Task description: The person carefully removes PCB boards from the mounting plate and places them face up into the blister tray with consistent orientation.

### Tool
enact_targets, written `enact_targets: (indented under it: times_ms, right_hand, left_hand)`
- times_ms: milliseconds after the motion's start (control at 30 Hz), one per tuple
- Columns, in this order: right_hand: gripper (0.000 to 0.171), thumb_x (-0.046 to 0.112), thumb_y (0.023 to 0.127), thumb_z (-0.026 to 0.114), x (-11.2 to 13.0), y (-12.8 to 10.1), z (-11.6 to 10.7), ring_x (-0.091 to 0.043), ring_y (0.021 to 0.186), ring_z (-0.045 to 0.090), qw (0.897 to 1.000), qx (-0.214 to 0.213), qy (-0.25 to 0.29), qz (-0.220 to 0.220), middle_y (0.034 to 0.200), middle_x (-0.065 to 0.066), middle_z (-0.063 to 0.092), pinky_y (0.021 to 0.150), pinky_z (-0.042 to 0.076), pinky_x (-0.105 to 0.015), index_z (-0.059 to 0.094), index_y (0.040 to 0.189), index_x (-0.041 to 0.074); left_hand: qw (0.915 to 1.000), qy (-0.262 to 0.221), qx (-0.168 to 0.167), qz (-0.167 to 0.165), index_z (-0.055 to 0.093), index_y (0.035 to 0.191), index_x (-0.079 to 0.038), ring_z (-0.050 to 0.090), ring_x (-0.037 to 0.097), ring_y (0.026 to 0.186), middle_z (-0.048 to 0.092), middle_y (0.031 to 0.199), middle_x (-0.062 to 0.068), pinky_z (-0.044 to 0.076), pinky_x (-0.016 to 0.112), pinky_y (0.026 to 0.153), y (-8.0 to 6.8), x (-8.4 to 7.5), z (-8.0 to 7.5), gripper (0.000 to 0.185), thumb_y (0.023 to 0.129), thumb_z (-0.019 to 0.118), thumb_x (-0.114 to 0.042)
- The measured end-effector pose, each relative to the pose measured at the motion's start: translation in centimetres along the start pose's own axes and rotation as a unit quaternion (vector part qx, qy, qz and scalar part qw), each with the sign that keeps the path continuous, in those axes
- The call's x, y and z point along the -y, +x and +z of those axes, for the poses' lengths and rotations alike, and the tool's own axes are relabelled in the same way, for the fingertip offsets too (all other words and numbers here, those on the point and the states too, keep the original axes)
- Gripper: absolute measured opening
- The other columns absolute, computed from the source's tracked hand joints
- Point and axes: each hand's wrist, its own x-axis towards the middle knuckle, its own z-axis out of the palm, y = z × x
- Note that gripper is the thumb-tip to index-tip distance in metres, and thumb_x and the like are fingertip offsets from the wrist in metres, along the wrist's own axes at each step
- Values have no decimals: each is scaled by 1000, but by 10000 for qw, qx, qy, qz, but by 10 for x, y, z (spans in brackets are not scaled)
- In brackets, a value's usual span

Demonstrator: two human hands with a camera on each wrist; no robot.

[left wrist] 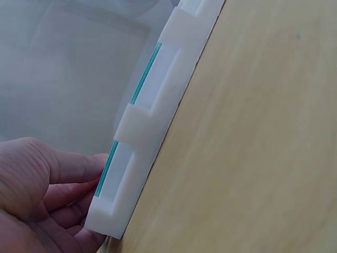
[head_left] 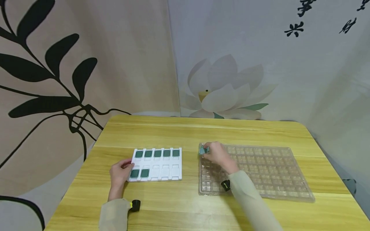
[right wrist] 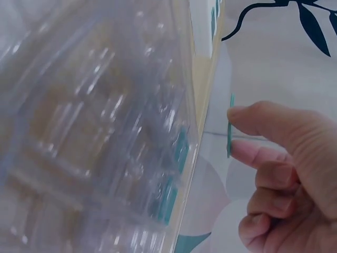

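Observation:
My left hand [head_left: 119, 173] grips the left edge of a white slotted tray [head_left: 156, 162], its thumb at the rim by a thin green square board [left wrist: 107, 169]. Green boards fill the tray's upper row; two more lie at the left of the lower row, and the other lower slots show white. Over the top left corner of a clear plastic tray [head_left: 274, 173], my right hand [head_left: 218, 155] pinches another green board [right wrist: 229, 133] edge-on between thumb and forefinger, the other fingers curled. Beneath it, further green boards [right wrist: 168, 203] show through the clear tray's corner.
Both trays lie on a wooden table [head_left: 173, 205], the white one left of the clear one with bare wood between. A printed curtain [head_left: 130, 57] hangs behind the table's far edge. Small black cameras sit on both wrists.

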Motion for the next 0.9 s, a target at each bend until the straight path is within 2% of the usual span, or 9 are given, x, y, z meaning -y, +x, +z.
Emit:
enact_targets:
  times_ms: [200,333,400,467,567,800,900]
  right_hand:
    - [28,9,77,74,-10,-3,-5,-8,49,40,10000,-43,-69,5,74,-9,65,45,36,-21,67,101,-3]
    - [27,9,78,72,-20,-5,-8,-7,44,31,9999,-18,-95,42,54,-2,50,42,28,-20,67,102,-4]
    - [27,9,78,72,-25,-5,-9,-6,42,30,9999,-11,-123,113,50,2,45,41,26,-20,67,102,-3]
    - [27,10,78,73,-29,-5,-11,-6,42,30,9996,-38,-199,172,52,4,46,41,27,-20,67,101,-3]
    - [28,10,78,73,-34,-5,-13,-6,42,30,9992,-15,-314,251,53,1,52,42,27,-21,68,102,-3]
    - [26,9,80,71,-47,-7,-15,-7,43,33,9993,105,-284,231,80,-10,67,43,31,-23,67,102,-4]
    - [25,8,80,71,-52,-8,-16,-8,45,32,9992,86,-305,243,76,-10,65,45,30,-24,67,102,-4]
  left_hand:
    - [10000,42,-58,63,65,107,9,60,33,87,63,100,29,37,11,54,0,-1,0,25,85,63,-3]
    - [9998,53,-137,147,66,104,9,61,33,84,64,96,28,39,14,56,0,-1,1,23,84,64,-2]
    - [9998,61,-131,130,66,105,9,61,33,84,64,97,28,38,13,55,0,-1,1,23,84,64,-2]
    - [9999,44,-109,98,66,106,9,61,32,85,64,99,28,38,12,54,0,-1,1,24,85,64,-3]
    - [10000,0,-44,28,65,108,9,60,33,88,63,101,29,37,10,52,0,-1,1,26,86,62,-3]
    - [10000,12,-4,19,64,109,10,60,33,89,63,102,29,37,10,53,0,-1,-1,26,86,62,-3]
    - [10000,6,-2,26,64,108,10,60,33,88,63,101,29,37,10,53,0,-1,0,26,86,62,-3]
